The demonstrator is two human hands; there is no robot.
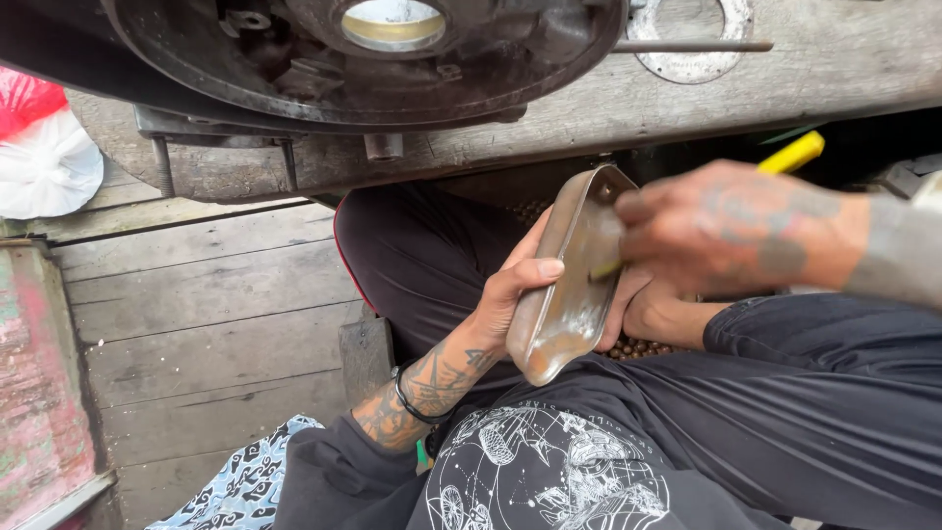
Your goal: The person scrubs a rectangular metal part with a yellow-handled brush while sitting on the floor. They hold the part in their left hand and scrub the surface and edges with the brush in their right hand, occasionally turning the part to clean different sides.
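Two hands are seen at work over the lap. A curved metal cover (569, 280), dull and worn, is gripped from beneath by the left hand (515, 294), thumb laid on its rim. A yellow-handled tool (790, 154) is clasped in the right hand (726, 228), its tip pressed to the cover's inner face. Dark trousers (785, 393) lie below. A rusty wheel hub (363, 49) rests on the wooden bench (834, 59) above; a metal ring gasket (692, 34) is noted beside it.
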